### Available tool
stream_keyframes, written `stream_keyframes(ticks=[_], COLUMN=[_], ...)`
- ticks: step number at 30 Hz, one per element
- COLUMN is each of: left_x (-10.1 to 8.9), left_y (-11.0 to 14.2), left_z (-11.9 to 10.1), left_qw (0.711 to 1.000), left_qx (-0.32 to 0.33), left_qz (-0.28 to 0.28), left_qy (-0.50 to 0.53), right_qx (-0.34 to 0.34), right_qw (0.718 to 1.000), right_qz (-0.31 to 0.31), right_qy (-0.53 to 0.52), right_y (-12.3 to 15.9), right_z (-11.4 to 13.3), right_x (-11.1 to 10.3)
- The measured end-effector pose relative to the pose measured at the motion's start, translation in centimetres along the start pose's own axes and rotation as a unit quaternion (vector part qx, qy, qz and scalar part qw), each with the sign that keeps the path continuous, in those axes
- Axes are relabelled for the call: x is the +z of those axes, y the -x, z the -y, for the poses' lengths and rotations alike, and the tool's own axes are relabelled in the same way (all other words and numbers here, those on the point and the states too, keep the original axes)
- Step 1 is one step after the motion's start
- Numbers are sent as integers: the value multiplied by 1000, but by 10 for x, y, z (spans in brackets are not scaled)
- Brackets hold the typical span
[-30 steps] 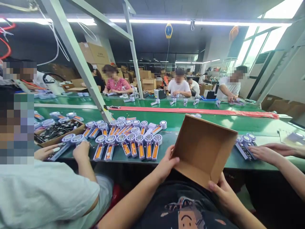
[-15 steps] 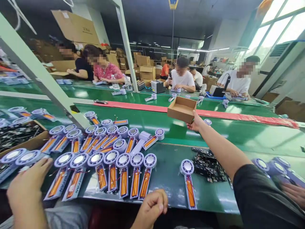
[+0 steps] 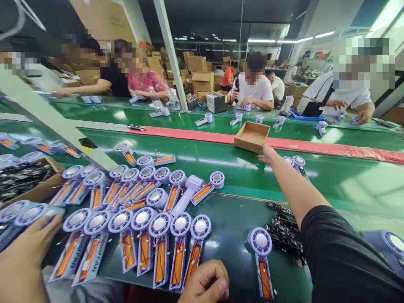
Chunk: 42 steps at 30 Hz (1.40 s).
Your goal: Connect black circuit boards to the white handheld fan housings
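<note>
My right hand [image 3: 267, 153], at the end of an outstretched black-sleeved arm, grips the near right corner of a shallow, open cardboard box [image 3: 251, 145]. The box appears to hold nothing and hangs over the green belt by the red strip. At the bottom middle my left hand [image 3: 206, 283] is curled into a loose fist, with nothing visible in it. Just left of it stands a row of lilac handheld fans [image 3: 180, 248], opened to show orange batteries and thin wires. One lone fan [image 3: 261, 256] lies to its right. Black circuit boards [image 3: 285, 235] are piled below my right forearm.
At the left edge, a neighbour's hand [image 3: 41, 235] touches lilac fans near a carton of black parts [image 3: 38, 179]. A slanted metal post [image 3: 83, 143] crosses the left side. Several people work across the green belt [image 3: 189, 147], with finished-looking fans [image 3: 205, 120] before them.
The view has shifted. My right hand still has the cardboard box, now nearer the red strip. My left fist stays low. The neighbour's hand at the left remains by the fans.
</note>
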<state>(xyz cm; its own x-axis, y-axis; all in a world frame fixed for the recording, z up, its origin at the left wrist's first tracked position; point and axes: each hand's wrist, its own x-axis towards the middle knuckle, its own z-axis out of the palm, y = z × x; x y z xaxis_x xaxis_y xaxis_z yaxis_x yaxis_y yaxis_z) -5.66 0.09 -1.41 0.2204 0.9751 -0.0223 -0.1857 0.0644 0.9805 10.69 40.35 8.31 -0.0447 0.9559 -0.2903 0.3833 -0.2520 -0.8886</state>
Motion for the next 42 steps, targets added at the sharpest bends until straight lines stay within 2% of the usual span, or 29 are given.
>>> stream_keyframes(ticks=[2,4,6,7,9,11,13,15,16,18,23,26,28,30,31,33,34,35,37,39,41,42], left_x=[0,-1,1,4,15,31,48,59,62,62,43,32,29,31,35,46,53,58,65,64,55,50], left_y=[6,11,9,6,-5,-19,-31,-37,-39,-41,-50,-51,-42,-27,-18,-3,2,6,8,2,-10,-17], left_z=[-6,-12,-20,-23,-27,-27,-23,-18,-15,-9,-3,-11,-21,-29,-31,-28,-24,-19,-9,-4,-5,-7], left_qw=[998,998,991,978,933,864,785,723,703,691,731,753,776,831,874,958,982,994,997,977,971,975], left_qx=[-57,-64,-3,40,127,189,204,191,182,177,169,193,232,241,216,122,69,39,32,49,36,11], left_qz=[0,16,60,90,149,187,218,238,245,242,161,123,44,-45,-52,14,55,57,-48,-165,-216,-215], left_qy=[17,-18,-120,-183,-300,-428,-543,-620,-642,-657,-641,-617,-585,-500,-433,-260,-168,-85,52,122,94,49], right_qx=[-12,-32,-45,-42,-38,-116,-148,-181,-182,-188,-238,-292,-363,-429,-451,-485,-502,-521,-547,-535,-490,-466], right_qw=[997,990,979,974,961,907,873,871,874,883,904,904,899,888,882,868,858,844,823,828,842,841], right_qz=[5,22,35,41,58,75,2,-50,-74,-106,-155,-200,-194,-124,-88,-38,-7,31,77,57,2,-18], right_qy=[71,139,194,218,266,397,464,454,445,417,321,239,151,107,103,102,111,123,133,157,226,275], right_y=[16,46,90,116,172,223,258,275,278,274,265,284,306,329,339,353,356,356,350,337,321,313], right_z=[-13,-31,-57,-72,-105,-135,-159,-176,-182,-190,-193,-186,-181,-177,-176,-174,-174,-174,-174,-174,-174,-173], right_x=[-24,-59,-98,-116,-140,-143,-128,-107,-97,-83,-85,-87,-78,-61,-51,-29,-19,-10,2,9,15,18])
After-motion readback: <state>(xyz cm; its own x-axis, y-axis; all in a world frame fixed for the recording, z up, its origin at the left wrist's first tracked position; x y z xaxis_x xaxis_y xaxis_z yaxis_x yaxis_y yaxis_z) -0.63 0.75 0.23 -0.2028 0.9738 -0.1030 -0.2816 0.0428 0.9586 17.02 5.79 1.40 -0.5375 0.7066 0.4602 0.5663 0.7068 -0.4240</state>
